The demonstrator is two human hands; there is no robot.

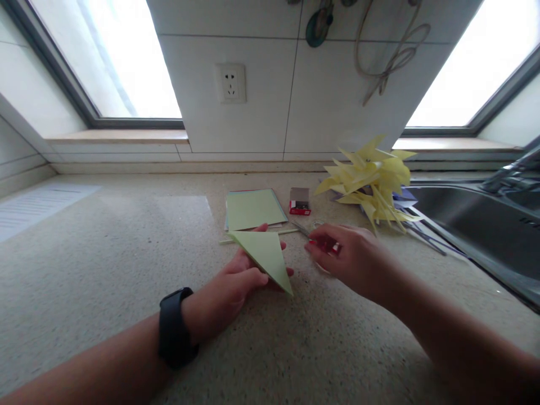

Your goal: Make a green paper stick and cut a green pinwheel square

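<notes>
A light green sheet of paper [270,256], folded into a triangle, is gripped in my left hand [234,287], thumb on the near side and fingertips showing past the far edge. To its right, my right hand [352,253] is closed around scissors [301,229] with red handles. Their blades point up and left, a short distance from the folded paper. Whether the blades are parted is hard to see. A pale thin stick [225,242] lies on the counter behind the paper, partly hidden by it.
Behind my hands lie a stack of square paper [255,209] and a small red box [299,209]. Yellow paper pinwheels [367,177] are piled at the back right, near the metal sink [455,219]. A printed sheet [46,205] lies at the far left.
</notes>
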